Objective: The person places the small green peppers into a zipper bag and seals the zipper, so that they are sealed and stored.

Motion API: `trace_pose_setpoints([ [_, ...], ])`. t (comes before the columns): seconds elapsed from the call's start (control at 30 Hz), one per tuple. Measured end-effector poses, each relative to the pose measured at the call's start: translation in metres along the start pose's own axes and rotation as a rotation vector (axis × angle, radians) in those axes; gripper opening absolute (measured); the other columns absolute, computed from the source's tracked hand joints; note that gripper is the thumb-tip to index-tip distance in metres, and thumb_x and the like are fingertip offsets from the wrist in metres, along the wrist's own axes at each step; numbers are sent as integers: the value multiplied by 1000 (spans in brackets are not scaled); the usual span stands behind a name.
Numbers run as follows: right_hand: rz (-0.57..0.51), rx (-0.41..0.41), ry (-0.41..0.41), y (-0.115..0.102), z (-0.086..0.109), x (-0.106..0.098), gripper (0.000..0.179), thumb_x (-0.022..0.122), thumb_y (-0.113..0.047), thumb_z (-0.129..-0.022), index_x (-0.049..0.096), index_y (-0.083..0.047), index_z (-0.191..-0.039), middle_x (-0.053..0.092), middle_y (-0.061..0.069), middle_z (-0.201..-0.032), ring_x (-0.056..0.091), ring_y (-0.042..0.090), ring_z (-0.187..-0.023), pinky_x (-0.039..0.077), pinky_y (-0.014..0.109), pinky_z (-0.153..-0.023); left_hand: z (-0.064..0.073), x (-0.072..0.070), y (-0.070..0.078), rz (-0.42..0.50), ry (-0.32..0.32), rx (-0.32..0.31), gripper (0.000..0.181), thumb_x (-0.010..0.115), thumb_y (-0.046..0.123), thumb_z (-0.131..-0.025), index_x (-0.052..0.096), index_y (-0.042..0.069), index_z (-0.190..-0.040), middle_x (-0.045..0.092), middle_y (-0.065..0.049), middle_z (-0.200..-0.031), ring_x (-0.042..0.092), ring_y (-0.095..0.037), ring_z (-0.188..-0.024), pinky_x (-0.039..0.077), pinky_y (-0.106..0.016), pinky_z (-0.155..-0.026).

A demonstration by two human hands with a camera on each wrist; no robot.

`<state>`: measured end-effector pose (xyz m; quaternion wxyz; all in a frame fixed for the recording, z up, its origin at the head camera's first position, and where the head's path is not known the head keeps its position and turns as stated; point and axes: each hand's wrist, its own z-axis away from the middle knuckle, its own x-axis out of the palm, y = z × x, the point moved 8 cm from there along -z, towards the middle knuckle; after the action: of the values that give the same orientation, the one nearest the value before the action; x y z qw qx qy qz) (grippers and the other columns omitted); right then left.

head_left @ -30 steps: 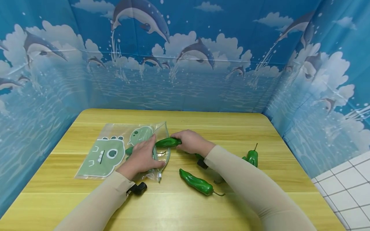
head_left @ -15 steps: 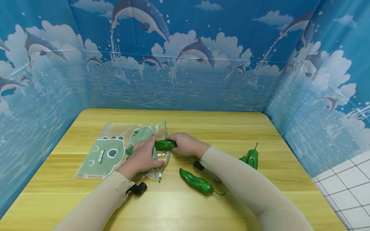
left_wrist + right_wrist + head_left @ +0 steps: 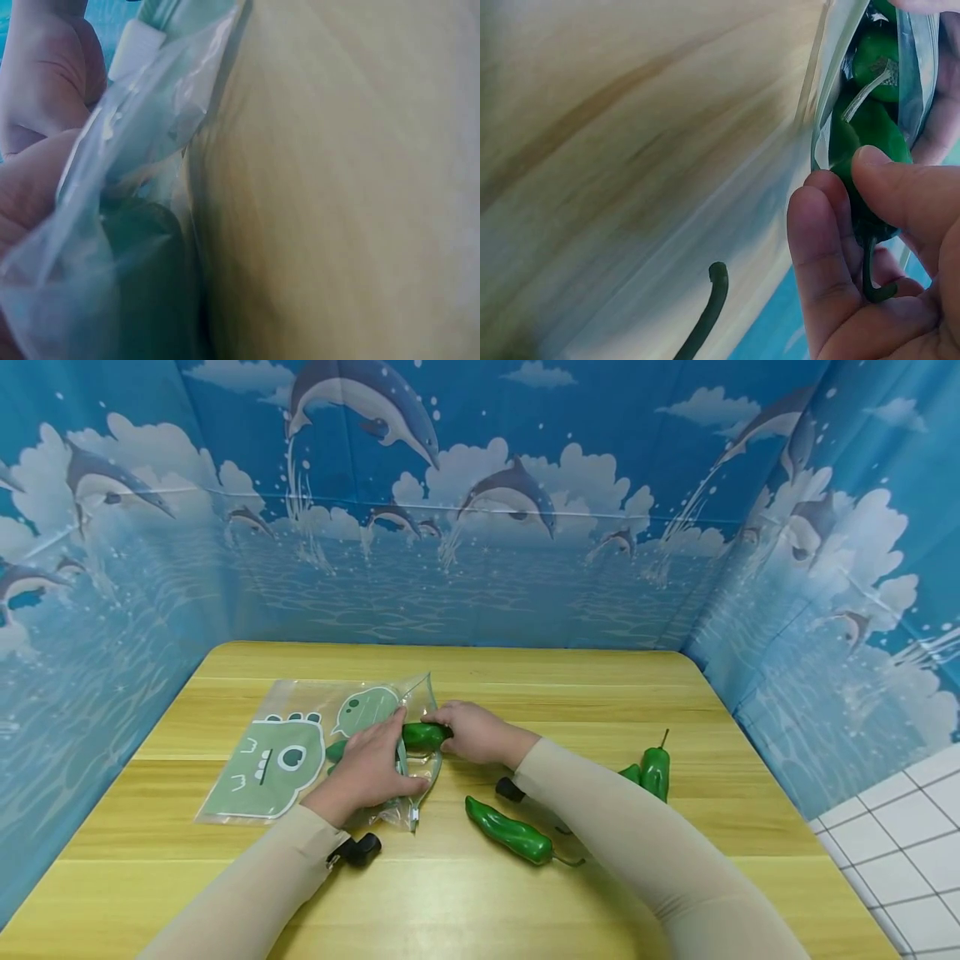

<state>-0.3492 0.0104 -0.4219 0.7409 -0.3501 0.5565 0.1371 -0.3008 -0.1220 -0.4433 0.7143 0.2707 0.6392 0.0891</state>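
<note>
The step in hand looks to be feeding one more green pepper (image 3: 423, 737) into the clear zip bag (image 3: 281, 768), which lies on the desk (image 3: 390, 902). That pepper sits at the bag's mouth, its body partly inside, while the right hand (image 3: 474, 731) pinches its stem end between thumb and fingers. The left hand (image 3: 366, 768) rests on the bag with thumb and fingers spread, its grip apparently parting the mouth. Just beyond the held pepper, another pepper (image 3: 876, 64) already lies inside (its pale stem points back toward the rim). The next move seems to call for a further push inward until the stem end clears the rim, then loosening the right grip without dragging the film. A loose pepper (image 3: 510, 832) lies nearer the person, and two more peppers (image 3: 655, 768), partly covered by the right sleeve (image 3: 637, 843), wait outside.
</note>
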Motion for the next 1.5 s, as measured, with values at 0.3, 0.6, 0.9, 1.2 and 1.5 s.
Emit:
trace_pose_setpoints([
  [0.3,-36,-13,1,-1,-4,1,56,69,-11,-102,53,-13,-156,59,10,-154,55,28,-144,46,44,-119,0,0,1,-4,4,9,128,86,55,-81,8,7,-170,20,-13,-177,25,-38,-161,20,-63,-128],
  [0.6,-106,17,-21,2,-5,4,57,67,-11,-103,51,-15,-158,55,7,-159,50,28,-148,44,46,-121,0,0,2,-15,4,13,128,85,55,-81,7,7,-170,19,-15,-177,20,-39,-163,17,-65,-129],
  [0.9,-160,55,36,3,-10,4,48,72,-12,-100,62,-15,-147,68,5,-142,63,23,-132,54,40,-110,2,0,0,-8,9,17,128,85,54,-80,7,7,-170,20,-18,-176,18,-39,-163,15,-64,-130],
  [1.2,-212,88,46,9,-7,5,47,70,-13,-102,61,-12,-148,68,6,-141,63,23,-132,53,40,-111,2,2,1,-4,17,29,128,85,54,-80,9,6,-170,22,-18,-175,19,-40,-163,16,-64,-130],
  [1.5,-218,135,86,16,-3,-1,29,73,-16,-100,72,-10,-129,77,3,-111,71,15,-100,60,31,-86,2,3,3,-9,12,34,128,86,55,-80,8,7,-170,22,-18,-175,20,-40,-162,17,-63,-131],
])
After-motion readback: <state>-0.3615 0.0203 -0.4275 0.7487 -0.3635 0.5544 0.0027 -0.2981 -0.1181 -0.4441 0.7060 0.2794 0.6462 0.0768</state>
